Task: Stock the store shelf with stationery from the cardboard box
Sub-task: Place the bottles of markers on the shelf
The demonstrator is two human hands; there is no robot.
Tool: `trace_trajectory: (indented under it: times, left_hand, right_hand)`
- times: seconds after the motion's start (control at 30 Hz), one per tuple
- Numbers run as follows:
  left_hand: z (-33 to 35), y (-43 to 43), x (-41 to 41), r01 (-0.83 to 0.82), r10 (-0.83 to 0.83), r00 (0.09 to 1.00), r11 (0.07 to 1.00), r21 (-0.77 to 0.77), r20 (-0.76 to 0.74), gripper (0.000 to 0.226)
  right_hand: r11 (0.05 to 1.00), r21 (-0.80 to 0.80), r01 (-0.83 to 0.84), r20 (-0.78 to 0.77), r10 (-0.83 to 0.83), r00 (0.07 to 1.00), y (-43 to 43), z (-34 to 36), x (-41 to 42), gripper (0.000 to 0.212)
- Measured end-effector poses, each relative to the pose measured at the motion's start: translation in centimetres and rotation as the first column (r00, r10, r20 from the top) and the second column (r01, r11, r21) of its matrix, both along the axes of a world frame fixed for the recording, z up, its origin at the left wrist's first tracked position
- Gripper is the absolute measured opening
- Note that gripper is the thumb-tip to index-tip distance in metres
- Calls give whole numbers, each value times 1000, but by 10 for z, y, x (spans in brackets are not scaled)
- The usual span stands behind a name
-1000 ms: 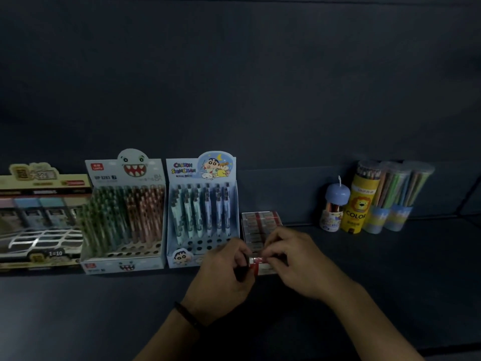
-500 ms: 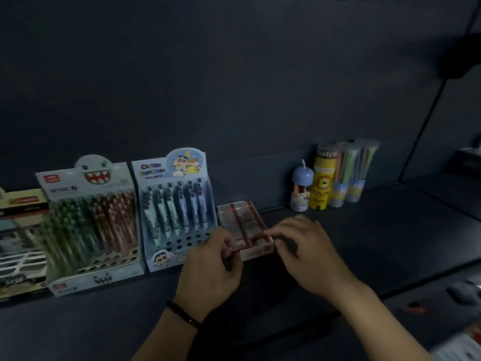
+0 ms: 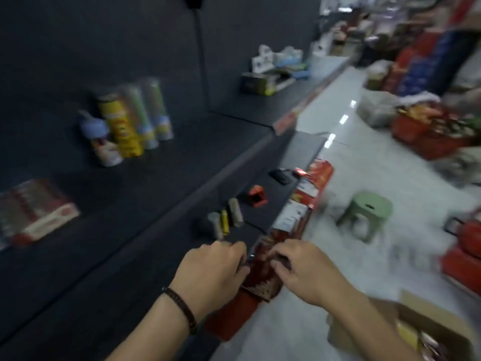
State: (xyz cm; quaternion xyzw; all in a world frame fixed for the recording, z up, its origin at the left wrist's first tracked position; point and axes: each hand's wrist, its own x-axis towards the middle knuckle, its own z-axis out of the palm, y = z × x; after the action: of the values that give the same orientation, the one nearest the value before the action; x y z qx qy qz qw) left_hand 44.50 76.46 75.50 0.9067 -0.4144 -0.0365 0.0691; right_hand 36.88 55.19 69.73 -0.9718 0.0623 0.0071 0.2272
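Both L hand [image 3: 212, 273] & R hand [image 3: 308, 272] pinch pack [image 3: 263, 281] at shelf [image 3: 145, 277] edge.

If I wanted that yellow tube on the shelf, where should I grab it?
Probably near its top, coming from the front and above: the yellow tube stands upright with a blue-capped tub close on one side and clear tubes on the other, so its sides are crowded.

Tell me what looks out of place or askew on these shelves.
Nothing looks spilled or broken, though the picture is blurred. The red-and-white box on the upper shelf looks slightly skewed. On the lower shelf, small rolls, a red block and a black item lie loose and scattered.
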Motion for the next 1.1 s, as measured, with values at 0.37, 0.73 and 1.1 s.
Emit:
trace_trajectory:
  times: [0.37, 0.73, 1.1]
  left_hand:
    - [-158, -320, -178, 389, -294, 869, 903, 182, -399, 25]
    - [-440, -559, -255, 600, -256, 676, 735, 315, -691, 17]
    - [-725, -735, -334, 603, -117, 619, 705, 374, -776, 7]
  right_hand:
    - [841, 39, 540, -393, -484, 782, -265, -164, -275, 40]
    - [418, 50, 907, -714, -620, 325, -441, -421, -397, 38]
    - [-79, 151, 985, -827, -556, 82, -582, -759, -427, 43]
